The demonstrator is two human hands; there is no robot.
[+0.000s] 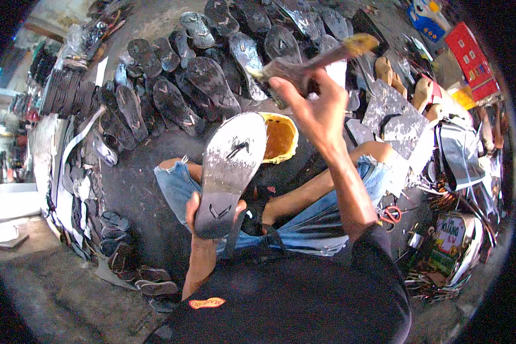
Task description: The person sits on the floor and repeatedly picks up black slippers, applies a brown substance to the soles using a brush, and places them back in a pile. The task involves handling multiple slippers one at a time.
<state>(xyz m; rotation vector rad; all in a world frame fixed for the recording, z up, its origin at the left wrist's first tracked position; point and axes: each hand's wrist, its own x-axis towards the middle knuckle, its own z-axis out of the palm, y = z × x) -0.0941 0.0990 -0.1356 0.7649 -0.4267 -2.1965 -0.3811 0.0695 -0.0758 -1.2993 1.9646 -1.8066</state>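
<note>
My left hand (194, 214) is closed around the lower end of a dark sandal sole (231, 166). The sole stands tilted up over my lap, shiny and whitish on its upper half, with a V-shaped mark low down and a dark slit higher up. Raised to the right, my right hand (321, 112) grips a brush-like tool (312, 64), dark brown with a yellowish end; it is partly blurred. Just behind the sole sits a yellow tub (294, 139) with an amber substance inside, partly covered by the sole. The tool is held above the tub, apart from the sole.
Many dark sandal soles (213, 80) lie spread across the floor ahead. Red-handled scissors (391, 214) rest by my right knee. Wooden shoe lasts (389, 73) and grey sheet pieces (393, 117) lie at right, near a red box (470, 60). Sandals (155, 281) lie at lower left.
</note>
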